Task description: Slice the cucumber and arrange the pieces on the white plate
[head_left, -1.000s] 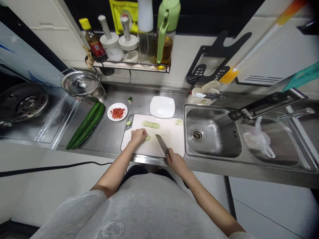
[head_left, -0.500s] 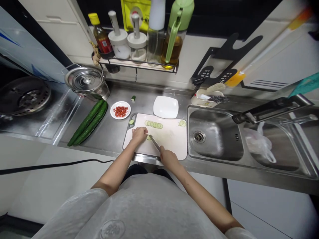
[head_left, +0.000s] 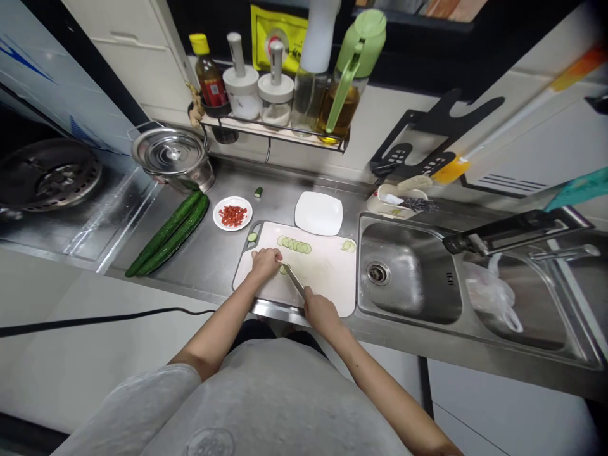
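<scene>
The right hand [head_left: 323,315] has its fingers around a knife [head_left: 295,278]; the left hand's [head_left: 266,263] fingers are curled, whether gripping anything I cannot tell, with a cucumber slice [head_left: 283,269] just beside them and overlapping slices [head_left: 294,245] beyond.

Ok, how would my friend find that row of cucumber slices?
Start at the steel sink, then look just left to the pale cutting board. Toward the board's far side lies a row of cucumber slices. They overlap in a line, unlike the small clump at the board's far right corner.
</scene>
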`<move>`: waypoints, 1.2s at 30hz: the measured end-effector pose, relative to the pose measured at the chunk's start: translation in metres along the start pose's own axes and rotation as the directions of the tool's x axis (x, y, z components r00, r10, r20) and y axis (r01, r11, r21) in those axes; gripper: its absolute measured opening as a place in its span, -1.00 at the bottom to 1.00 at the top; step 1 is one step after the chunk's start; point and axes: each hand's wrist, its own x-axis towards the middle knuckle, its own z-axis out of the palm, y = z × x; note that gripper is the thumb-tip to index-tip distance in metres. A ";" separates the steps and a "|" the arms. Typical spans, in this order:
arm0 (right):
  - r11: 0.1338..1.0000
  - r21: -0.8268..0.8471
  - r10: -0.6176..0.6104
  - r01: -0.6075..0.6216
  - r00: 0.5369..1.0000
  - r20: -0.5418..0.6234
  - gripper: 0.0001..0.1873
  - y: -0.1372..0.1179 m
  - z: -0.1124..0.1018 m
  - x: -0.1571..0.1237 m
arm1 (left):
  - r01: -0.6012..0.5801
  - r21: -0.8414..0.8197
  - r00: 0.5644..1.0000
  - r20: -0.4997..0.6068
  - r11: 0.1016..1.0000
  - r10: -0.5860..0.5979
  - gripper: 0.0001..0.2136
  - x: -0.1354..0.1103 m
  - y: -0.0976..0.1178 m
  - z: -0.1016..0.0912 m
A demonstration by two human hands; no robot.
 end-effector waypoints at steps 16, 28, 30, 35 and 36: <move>0.999 -0.052 0.014 -0.013 1.000 0.004 -0.67 -0.007 0.000 0.002 | -0.009 0.017 1.000 0.003 1.000 0.009 -0.85 0.000 0.000 -0.001; 0.997 -0.059 0.045 -0.043 0.998 0.032 -0.66 -0.013 -0.001 0.002 | 0.000 0.030 1.000 0.025 1.000 -0.001 -0.85 0.001 0.002 -0.004; 0.997 -0.057 0.054 -0.052 0.998 0.041 -0.67 -0.014 0.000 0.003 | 0.000 0.031 1.000 0.029 1.000 -0.001 -0.86 0.001 0.002 -0.004; 0.998 -0.057 0.030 -0.027 0.999 0.037 -0.68 -0.013 -0.001 0.003 | -0.001 0.044 1.000 0.027 0.999 0.000 -0.86 0.002 0.003 -0.003; 0.998 -0.055 0.021 -0.019 0.999 0.043 -0.68 -0.012 0.000 0.003 | -0.001 0.048 1.000 0.026 0.999 0.000 -0.86 0.001 0.003 -0.003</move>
